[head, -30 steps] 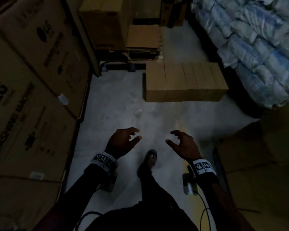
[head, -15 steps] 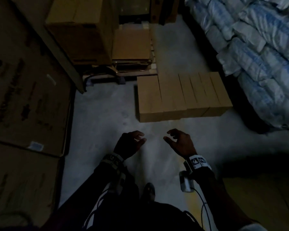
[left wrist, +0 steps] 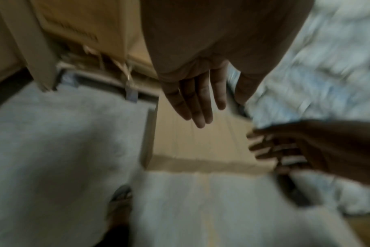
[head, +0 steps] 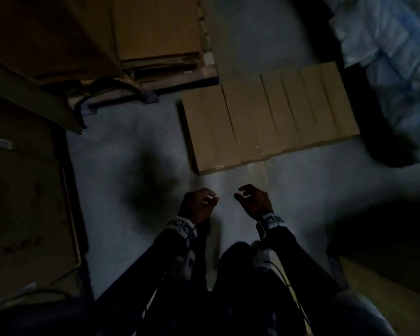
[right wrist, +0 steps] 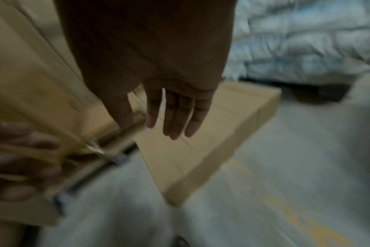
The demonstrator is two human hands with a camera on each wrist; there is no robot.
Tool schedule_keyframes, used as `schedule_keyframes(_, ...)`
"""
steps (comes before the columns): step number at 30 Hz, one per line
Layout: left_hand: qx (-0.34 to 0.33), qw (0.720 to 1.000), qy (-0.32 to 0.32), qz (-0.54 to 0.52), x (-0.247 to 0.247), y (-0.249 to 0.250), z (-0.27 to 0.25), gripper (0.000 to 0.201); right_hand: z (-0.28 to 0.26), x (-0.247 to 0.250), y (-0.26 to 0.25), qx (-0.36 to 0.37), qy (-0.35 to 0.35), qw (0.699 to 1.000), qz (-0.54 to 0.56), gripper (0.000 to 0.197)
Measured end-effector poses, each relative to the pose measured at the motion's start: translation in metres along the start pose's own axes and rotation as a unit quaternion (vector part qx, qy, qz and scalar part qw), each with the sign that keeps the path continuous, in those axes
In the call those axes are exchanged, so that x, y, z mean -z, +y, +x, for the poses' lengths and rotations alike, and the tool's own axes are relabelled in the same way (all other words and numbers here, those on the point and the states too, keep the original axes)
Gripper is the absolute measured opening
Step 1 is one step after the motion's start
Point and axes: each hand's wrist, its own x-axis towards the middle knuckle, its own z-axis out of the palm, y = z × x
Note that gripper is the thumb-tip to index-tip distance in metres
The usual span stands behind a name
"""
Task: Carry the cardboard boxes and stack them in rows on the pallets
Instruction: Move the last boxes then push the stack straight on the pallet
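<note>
The fingers of the left hand [head: 199,206] hang loosely spread with nothing in them; the left wrist view shows them nearly straight, thumb apart. The right hand [head: 252,202] matches it, fingers relaxed and slightly bent, palm turned inward, empty. Both hover side by side over the grey concrete floor [head: 121,180], held out low in front of the body on dark sleeves.

At twelve to one o'clock from the hands, near but not touched, lies the row of flat tan cardboard boxes [head: 269,120], set edge to edge on the floor. They look stiff and smooth-skinned, so likely a bit slippery on the flat faces; weight cannot be judged, though their thin shape suggests moderate. Best hold is probably one hand on each short end of the nearest box at the left of the row, fingers hooked under the bottom edge.

At eleven o'clock stand large brown cartons [head: 155,27]; at two o'clock, pale plastic-wrapped bundles [head: 386,42].
</note>
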Motion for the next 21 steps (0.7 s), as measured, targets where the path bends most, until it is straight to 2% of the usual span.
schedule_keyframes(5,0.024,0.986,-0.099,0.133,-0.026,-0.059,0.130,0.032,0.131,-0.045,0.001,-0.070,-0.051,0.996,0.001,0.043)
schedule_keyframes(8,0.099,0.984,-0.118,0.090,-0.044,-0.097,0.203,0.033,0.211,-0.075,0.018,-0.119,-0.046,0.991,0.043,0.049)
schedule_keyframes(10,0.145,0.982,-0.110,0.046,-0.057,-0.122,0.248,0.036,0.263,-0.097,0.038,-0.145,-0.008,0.987,0.064,0.056)
schedule_keyframes(12,0.185,0.980,-0.074,0.007,-0.070,-0.151,0.289,0.042,0.310,-0.116,0.059,-0.168,0.032,0.981,0.087,0.064)
schedule_keyframes(16,0.243,0.969,-0.029,-0.022,-0.096,-0.181,0.350,0.077,0.376,-0.138,0.102,-0.181,0.070,0.977,0.092,0.074)
schedule_keyframes(19,0.227,0.974,-0.014,0.016,-0.114,-0.193,0.382,0.087,0.408,-0.152,0.124,-0.160,0.070,0.982,0.067,0.083)
schedule_keyframes(21,0.209,0.977,-0.040,0.026,-0.125,-0.197,0.395,0.074,0.420,-0.159,0.132,-0.141,0.064,0.987,0.035,0.089)
